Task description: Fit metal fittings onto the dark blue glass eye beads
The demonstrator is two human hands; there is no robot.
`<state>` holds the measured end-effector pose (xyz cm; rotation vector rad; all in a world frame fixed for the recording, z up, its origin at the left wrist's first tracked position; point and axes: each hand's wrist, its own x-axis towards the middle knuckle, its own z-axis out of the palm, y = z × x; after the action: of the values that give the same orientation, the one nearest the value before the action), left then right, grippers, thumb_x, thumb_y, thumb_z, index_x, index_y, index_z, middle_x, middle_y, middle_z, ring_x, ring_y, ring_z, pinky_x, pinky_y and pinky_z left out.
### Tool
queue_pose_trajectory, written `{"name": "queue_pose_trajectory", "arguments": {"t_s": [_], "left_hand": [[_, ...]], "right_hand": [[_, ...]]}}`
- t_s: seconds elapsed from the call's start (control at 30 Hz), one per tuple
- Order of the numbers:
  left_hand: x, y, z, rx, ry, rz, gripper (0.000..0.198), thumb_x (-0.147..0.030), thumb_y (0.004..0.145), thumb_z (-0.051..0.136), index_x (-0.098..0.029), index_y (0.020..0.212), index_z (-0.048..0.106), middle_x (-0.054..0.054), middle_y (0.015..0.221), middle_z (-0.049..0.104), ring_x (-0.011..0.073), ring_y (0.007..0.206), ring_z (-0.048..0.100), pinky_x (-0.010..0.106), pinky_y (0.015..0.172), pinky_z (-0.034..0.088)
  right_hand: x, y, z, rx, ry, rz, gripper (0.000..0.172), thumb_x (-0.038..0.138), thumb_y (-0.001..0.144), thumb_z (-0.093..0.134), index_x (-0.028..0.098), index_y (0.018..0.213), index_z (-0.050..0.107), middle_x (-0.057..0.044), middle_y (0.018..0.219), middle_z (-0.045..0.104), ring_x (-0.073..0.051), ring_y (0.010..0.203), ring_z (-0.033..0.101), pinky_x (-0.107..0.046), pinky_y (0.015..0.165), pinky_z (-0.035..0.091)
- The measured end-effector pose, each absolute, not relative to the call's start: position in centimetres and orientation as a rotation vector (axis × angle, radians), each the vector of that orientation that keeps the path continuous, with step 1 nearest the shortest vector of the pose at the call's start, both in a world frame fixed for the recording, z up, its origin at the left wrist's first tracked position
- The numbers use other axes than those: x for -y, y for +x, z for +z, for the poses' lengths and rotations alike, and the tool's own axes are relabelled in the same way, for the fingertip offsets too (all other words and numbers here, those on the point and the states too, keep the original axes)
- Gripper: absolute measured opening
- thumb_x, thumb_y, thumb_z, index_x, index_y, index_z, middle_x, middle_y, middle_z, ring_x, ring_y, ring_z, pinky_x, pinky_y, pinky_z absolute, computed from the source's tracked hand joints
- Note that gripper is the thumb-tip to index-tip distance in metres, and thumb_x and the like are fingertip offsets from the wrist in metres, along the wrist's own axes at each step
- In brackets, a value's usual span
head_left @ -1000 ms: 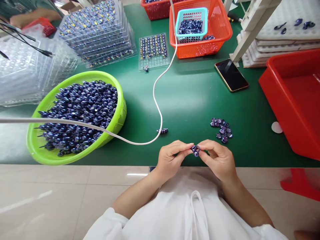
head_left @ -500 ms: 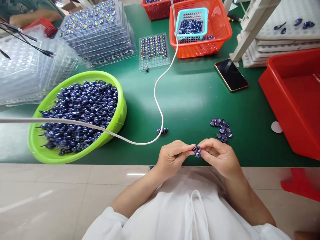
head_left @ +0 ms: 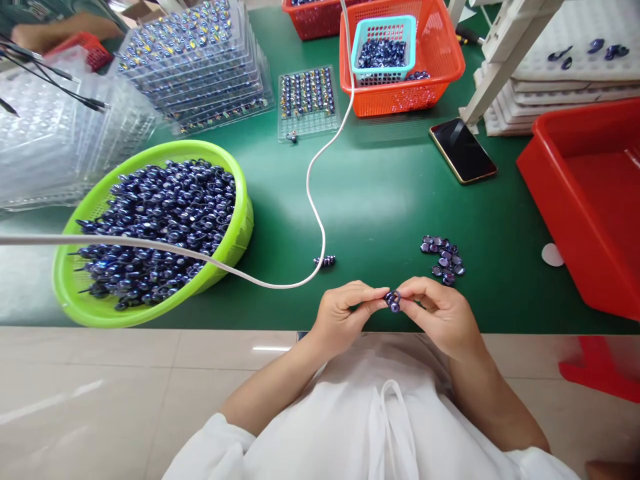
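Close to the table's front edge, my left hand (head_left: pixel 344 313) and my right hand (head_left: pixel 443 312) meet at a small glossy dark-blue looped part (head_left: pixel 393 302), which looks like an earphone shell. Each hand pinches it from its own side between thumb and fingertips. The fingers partly cover it, so its finer shape is hard to make out. A loose pile of dark oval caps (head_left: pixel 447 259) lies just beyond my right hand. Ahead of my left hand is a short row of small dark parts (head_left: pixel 326 261), touching the white cable.
A lime-green basket (head_left: pixel 246 220) full of dark-blue parts stands left, with a white cable (head_left: pixel 280 287) crossing it. Behind are stacked clear trays (head_left: pixel 260 87), a single filled tray (head_left: pixel 307 130) and an orange basket (head_left: pixel 380 103). A phone (head_left: pixel 463 150) and red bin (head_left: pixel 565 220) are right.
The looped part has turned slightly and shifted a touch left between my fingertips. Both hands keep their pinch in nearly the same place.
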<state>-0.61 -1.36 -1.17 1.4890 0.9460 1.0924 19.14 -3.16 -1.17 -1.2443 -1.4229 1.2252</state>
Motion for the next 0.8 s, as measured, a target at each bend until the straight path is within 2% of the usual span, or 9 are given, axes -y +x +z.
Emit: {"name": "queue_pose_trajectory", "arguments": {"t_s": [0.27, 0.43, 0.67, 0.8], "left_hand": [[1.4, -0.6, -0.8, -0.981, 1.54, 1.107, 0.017, -0.019, 0.085, 0.076, -0.02, 0.101, 0.081, 0.008, 0.085, 0.08, 0.0165, 0.073, 0.07, 0.028, 0.069, 0.056], [1.4, -0.6, -0.4, -1.012, 1.555, 1.082, 0.01, -0.02, 0.087, 0.073, -0.017, 0.095, 0.079, 0.008, 0.083, 0.079, 0.0164, 0.073, 0.07, 0.027, 0.069, 0.055], [1.9, -0.6, 0.0, -1.018, 1.656, 1.115, 0.011, -0.017, 0.092, 0.064, -0.017, 0.097, 0.073, 0.007, 0.081, 0.075, 0.0165, 0.074, 0.067, 0.029, 0.072, 0.055], [2.0, -0.6, -0.5, -1.042, 1.655, 1.157, 0.011, -0.017, 0.092, 0.064, -0.018, 0.098, 0.073, 0.007, 0.082, 0.074, 0.0167, 0.074, 0.066, 0.03, 0.072, 0.055]], "right_hand": [[3.5, 18.5, -1.1, 1.43, -1.366, 1.172, 0.008, 0.031, 0.09, 0.07, 0.025, 0.095, 0.068, 0.0, 0.086, 0.073, -0.015, 0.078, 0.071, -0.025, 0.071, 0.059], [3.5, 17.9, -1.0, 1.344, -1.27, 1.343, 0.016, 0.032, 0.093, 0.067, 0.026, 0.107, 0.069, -0.001, 0.091, 0.071, -0.013, 0.078, 0.07, -0.023, 0.072, 0.06], [3.4, 16.4, -0.6, 1.159, -1.09, 1.457, 0.012, 0.033, 0.093, 0.066, 0.023, 0.098, 0.071, -0.001, 0.084, 0.062, -0.012, 0.071, 0.066, -0.024, 0.064, 0.06], [3.1, 15.9, -0.8, 1.145, -1.122, 1.461, 0.017, 0.038, 0.091, 0.068, 0.022, 0.095, 0.07, 0.0, 0.08, 0.061, -0.012, 0.066, 0.065, -0.025, 0.06, 0.061]]}}
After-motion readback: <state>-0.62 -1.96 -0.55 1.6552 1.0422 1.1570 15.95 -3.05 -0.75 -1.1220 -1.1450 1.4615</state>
